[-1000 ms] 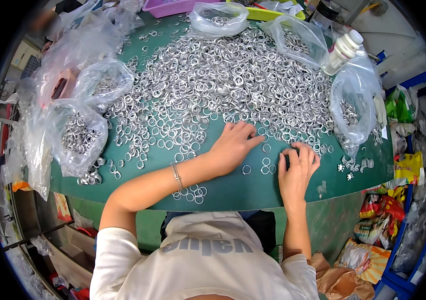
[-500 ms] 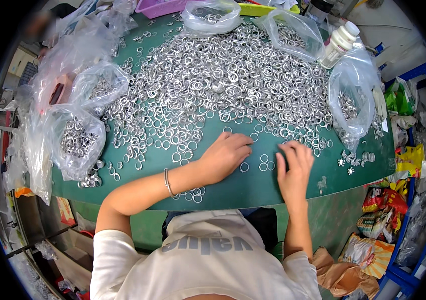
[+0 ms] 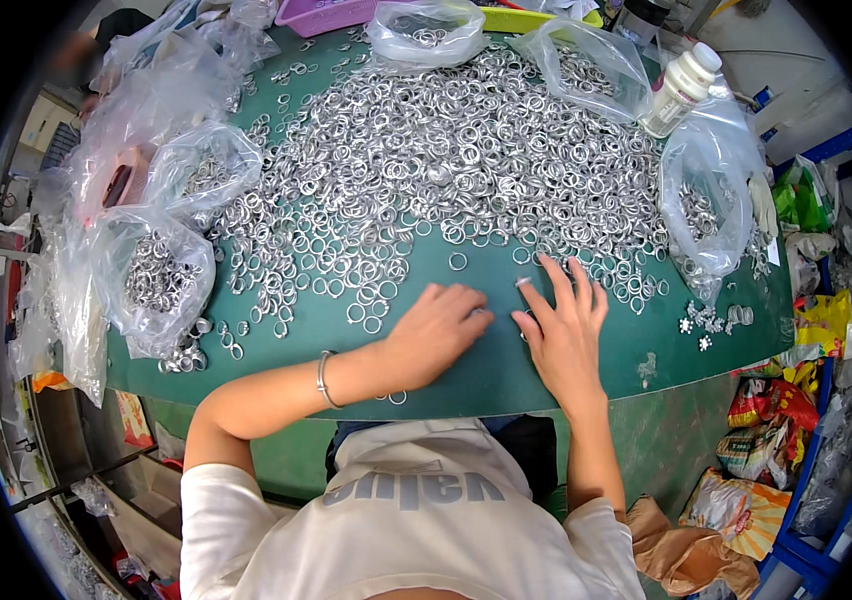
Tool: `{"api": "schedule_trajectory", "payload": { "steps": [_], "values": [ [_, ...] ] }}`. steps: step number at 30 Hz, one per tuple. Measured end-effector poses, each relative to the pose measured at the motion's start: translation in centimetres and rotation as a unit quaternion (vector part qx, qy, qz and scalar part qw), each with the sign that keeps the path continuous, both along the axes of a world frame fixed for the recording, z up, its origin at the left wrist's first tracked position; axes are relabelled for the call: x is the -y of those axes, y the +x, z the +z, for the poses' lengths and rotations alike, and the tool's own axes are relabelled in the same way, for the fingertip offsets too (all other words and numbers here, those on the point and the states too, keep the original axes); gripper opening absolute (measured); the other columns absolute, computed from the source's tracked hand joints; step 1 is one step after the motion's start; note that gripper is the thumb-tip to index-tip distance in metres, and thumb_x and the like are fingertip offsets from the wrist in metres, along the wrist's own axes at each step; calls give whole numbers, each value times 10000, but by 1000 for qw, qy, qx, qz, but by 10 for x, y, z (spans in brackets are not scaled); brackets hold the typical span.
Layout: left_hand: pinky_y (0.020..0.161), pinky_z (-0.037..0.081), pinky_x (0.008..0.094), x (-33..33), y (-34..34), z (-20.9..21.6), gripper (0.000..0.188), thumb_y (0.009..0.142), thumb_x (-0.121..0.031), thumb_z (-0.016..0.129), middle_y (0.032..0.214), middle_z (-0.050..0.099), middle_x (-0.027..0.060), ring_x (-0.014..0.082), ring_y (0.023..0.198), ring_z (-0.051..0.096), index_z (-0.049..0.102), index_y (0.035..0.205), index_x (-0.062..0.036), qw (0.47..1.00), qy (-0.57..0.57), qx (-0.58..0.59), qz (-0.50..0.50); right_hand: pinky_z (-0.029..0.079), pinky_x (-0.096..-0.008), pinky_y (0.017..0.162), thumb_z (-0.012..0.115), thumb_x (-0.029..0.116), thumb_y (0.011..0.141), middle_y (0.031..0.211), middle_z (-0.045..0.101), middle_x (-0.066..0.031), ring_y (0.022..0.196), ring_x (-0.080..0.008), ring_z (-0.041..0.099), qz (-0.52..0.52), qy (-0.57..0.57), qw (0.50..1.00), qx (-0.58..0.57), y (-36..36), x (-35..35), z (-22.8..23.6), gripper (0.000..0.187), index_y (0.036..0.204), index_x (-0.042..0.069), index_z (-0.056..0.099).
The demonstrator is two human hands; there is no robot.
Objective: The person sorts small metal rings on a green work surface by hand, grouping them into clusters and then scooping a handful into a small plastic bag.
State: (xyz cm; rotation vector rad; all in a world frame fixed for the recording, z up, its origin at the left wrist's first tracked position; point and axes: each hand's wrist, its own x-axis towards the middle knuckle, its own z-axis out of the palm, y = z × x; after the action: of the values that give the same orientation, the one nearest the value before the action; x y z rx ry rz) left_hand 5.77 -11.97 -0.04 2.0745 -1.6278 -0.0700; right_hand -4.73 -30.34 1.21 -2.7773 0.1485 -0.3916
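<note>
A big heap of silver metal rings (image 3: 506,150) covers the far half of the green table (image 3: 486,375). My left hand (image 3: 434,335) is closed just in front of the heap, thumb and fingertips drawn together; a tiny bright bit shows there, too small to name. My right hand (image 3: 568,335) lies beside it with fingers spread, its fingertips at the heap's near edge. Next to its index fingertip is a small ring (image 3: 523,283), seen nearly edge-on. One loose ring (image 3: 458,261) lies beyond my left hand. More rings (image 3: 396,397) show partly below my left wrist.
Clear plastic bags with rings stand at the left (image 3: 156,275), right (image 3: 703,215) and far side (image 3: 426,45). A white bottle (image 3: 681,90) stands far right. Small silver pieces (image 3: 711,320) lie near the right edge. Purple (image 3: 331,14) and yellow-green trays are at the back.
My left hand has drawn back toward me and slightly left. My right hand has shifted left and spread its fingers, covering where several loose rings lay.
</note>
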Motion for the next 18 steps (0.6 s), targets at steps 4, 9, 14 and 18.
{"api": "schedule_trajectory", "payload": {
  "steps": [4, 9, 14, 18],
  "values": [
    [805, 397, 381, -9, 22, 2, 318, 775, -42, 678, 1116, 572, 105, 268, 1008, 543, 613, 1087, -33, 995, -21, 61, 79, 244, -572, 1062, 694, 211, 834, 1369, 474, -114, 1311, -353, 381, -2, 15, 999, -46, -30, 5, 12, 313, 1113, 71, 659],
    [839, 401, 392, 5, 9, 7, 373, 787, -17, 661, 1160, 573, 117, 278, 1037, 559, 595, 1154, -16, 996, -61, 22, 56, 234, -562, 1070, 705, 199, 820, 1330, 502, -109, 1310, -331, 393, -25, 73, 997, -26, -40, 2, 11, 281, 1060, 57, 672],
    [979, 384, 442, 20, -12, 9, 529, 809, -2, 555, 1303, 506, 195, 345, 1223, 477, 449, 1325, 44, 996, -26, -82, -8, 248, -545, 1063, 682, 164, 835, 1261, 539, -112, 1278, -337, 419, 22, 115, 993, -35, -45, -6, 15, 252, 1050, 32, 667],
    [1098, 324, 489, 36, -17, 6, 496, 871, -57, 572, 1383, 442, 219, 374, 1327, 395, 438, 1337, 47, 996, -13, -90, -16, 273, -506, 1056, 638, 136, 871, 1281, 525, -123, 1262, -342, 423, -89, 83, 990, 70, -25, 16, 6, 255, 1115, 59, 652]
  ]
}}
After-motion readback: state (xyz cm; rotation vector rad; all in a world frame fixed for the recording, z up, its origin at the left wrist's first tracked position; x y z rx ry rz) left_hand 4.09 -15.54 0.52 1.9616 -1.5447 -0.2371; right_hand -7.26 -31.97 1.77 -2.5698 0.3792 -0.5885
